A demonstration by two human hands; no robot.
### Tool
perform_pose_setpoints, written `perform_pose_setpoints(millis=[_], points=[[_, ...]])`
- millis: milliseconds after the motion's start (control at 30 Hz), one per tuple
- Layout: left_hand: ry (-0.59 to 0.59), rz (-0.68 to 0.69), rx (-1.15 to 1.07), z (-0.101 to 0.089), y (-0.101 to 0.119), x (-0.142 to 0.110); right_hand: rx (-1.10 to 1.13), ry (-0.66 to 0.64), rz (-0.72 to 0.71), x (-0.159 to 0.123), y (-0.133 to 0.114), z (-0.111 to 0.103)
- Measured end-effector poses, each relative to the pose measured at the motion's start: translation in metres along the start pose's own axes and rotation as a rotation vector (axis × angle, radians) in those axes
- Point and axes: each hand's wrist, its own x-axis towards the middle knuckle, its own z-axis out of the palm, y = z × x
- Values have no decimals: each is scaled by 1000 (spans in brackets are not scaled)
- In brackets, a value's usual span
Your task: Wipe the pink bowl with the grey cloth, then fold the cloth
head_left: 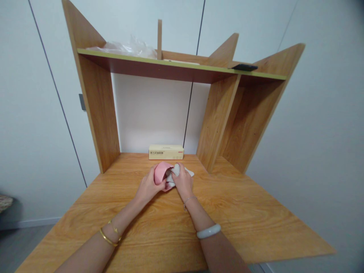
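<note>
My left hand (150, 184) is wrapped round a glossy pink pouch or case (161, 171), whose open mouth faces right. My right hand (183, 181) grips a pale grey-white, soft-looking item (175, 170) at that mouth, part of it inside the pink case. Fingers hide much of this item, and its kind is unclear. A flat white piece (189, 172) sticks out past the right hand; whether it belongs to the same item I cannot tell. Both hands are just above the wooden desk, near its middle.
Behind the hands a cream box (166, 152) with printed lettering stands on the desk (159, 235). A wooden shelf unit (218, 121) rises at the back. On its upper board lie a clear plastic bag (127, 49) and a dark flat object (245, 67).
</note>
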Motion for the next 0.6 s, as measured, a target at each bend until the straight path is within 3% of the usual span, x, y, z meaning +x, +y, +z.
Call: perform_pose_setpoints(millis=[100,200,400,600], points=[[-20,25,-10,0,1,-1,26,31,-76,1,3,-1],[-32,39,2,-1,1,0,78,25,-48,2,5,2],[-16,18,59,-1,2,1,259,-231,125,4,10,13],[-38,-29,115,-3,1,3,235,-253,142,1,5,12]])
